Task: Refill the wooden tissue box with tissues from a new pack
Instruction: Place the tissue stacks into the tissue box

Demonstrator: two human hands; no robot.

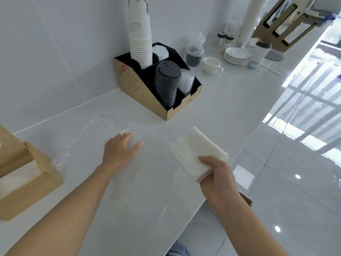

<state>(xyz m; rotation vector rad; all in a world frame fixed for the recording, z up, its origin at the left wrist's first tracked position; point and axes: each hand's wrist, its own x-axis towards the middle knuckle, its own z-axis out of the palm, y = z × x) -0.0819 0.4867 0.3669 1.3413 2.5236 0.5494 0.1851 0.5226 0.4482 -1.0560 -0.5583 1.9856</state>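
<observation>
Tissues (198, 154), a thick white stack freed from its wrapper, sit pinched at one corner in the right hand (216, 179), thumb on top and fingers curled beneath, just above the near edge of the white counter (230, 111). Beside it the left hand (120, 151) lies open and flat, palm down, pressing on the empty clear plastic wrapper (96, 130) spread across the counter. At the far left stands the wooden tissue box (31, 180), open, with some white tissue showing inside. The step in hand looks like carrying the stack over to the box; next it must cross leftward and slide squarely into the opening. Farther back stands a cardboard organiser (147, 91) with paper cups (140, 43) and lids.
</observation>
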